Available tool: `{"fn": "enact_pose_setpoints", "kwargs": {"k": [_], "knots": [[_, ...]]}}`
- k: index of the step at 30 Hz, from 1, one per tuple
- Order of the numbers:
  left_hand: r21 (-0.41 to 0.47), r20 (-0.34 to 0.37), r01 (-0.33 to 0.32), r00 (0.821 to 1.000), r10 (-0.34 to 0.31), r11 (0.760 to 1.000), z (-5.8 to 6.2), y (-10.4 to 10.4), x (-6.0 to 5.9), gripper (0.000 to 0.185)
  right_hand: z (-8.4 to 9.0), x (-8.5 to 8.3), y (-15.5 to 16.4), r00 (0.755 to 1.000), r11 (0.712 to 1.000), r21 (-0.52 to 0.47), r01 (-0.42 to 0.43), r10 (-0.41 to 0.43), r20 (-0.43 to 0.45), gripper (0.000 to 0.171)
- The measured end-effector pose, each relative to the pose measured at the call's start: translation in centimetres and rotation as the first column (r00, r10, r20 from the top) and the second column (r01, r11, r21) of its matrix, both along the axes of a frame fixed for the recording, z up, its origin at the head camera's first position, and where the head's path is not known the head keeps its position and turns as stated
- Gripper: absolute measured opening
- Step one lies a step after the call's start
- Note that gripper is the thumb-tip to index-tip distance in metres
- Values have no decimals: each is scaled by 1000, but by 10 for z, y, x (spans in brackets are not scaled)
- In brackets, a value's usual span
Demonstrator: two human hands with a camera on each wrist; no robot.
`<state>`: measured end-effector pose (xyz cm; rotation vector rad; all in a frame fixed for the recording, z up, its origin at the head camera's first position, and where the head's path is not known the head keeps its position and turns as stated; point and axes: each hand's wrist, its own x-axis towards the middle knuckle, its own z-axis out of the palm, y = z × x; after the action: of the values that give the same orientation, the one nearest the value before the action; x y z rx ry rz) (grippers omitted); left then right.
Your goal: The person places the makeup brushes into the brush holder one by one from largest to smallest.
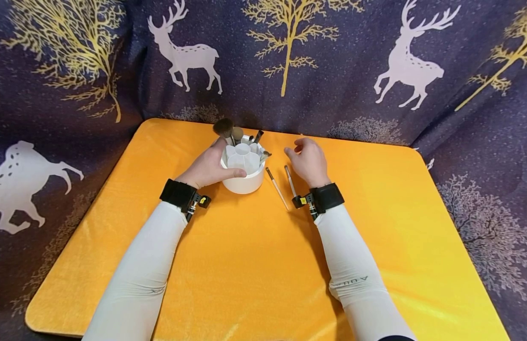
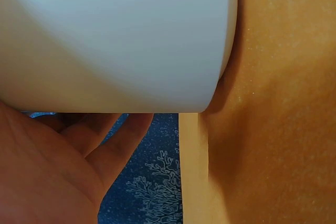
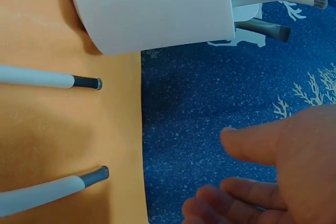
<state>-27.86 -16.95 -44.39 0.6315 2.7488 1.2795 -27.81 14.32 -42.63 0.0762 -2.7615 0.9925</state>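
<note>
A white round brush holder (image 1: pixel 245 182) with petal-shaped compartments stands at the back middle of the orange table (image 1: pixel 246 265). Several makeup brushes (image 1: pixel 224 127) stick up from its far side. My left hand (image 1: pixel 209 166) grips the holder from the left, thumb across its front wall. In the left wrist view the holder (image 2: pixel 115 40) fills the top and my fingers (image 2: pixel 105 145) curl behind it. My right hand (image 1: pixel 308 160) hovers open just right of the holder, holding nothing. Two thin white-handled brushes (image 1: pixel 277 188) (image 1: pixel 290 181) lie on the table beside it, seen also in the right wrist view (image 3: pixel 47 77) (image 3: pixel 47 190).
A dark blue cloth (image 1: pixel 331 71) printed with white deer and gold trees hangs behind and around the table. The table's back edge runs close behind the holder. Bare orange surface stretches toward me and to both sides.
</note>
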Motion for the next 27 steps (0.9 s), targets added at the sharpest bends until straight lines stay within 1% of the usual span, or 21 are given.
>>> {"fn": "enact_pose_setpoints", "kwargs": {"k": [8,15,20,22,25,26,27], "knots": [[2,5,-3,1000,3,1000,0,0,0,122,-3,0,2,996,997,76,-18,11,84,46],[2,-2,-3,1000,3,1000,-2,0,-1,121,-5,0,2,983,989,143,-36,10,183,47],[-7,-7,1,1000,-1,1000,-1,-1,-2,122,-7,-1,2,975,981,186,-50,7,224,46],[-9,-11,2,1000,-2,1000,-1,-1,-2,122,-8,-1,3,971,978,201,-56,6,238,44],[-7,-17,4,1000,-4,1000,-1,-1,-2,123,-9,-2,3,963,974,215,-67,7,269,33],[-7,-19,5,1000,-5,1000,-1,-1,-2,123,-10,-2,3,961,973,219,-70,7,278,31],[-6,-20,6,1000,-6,1000,-1,-1,-2,123,-10,-2,3,957,973,218,-74,8,291,33]]}}
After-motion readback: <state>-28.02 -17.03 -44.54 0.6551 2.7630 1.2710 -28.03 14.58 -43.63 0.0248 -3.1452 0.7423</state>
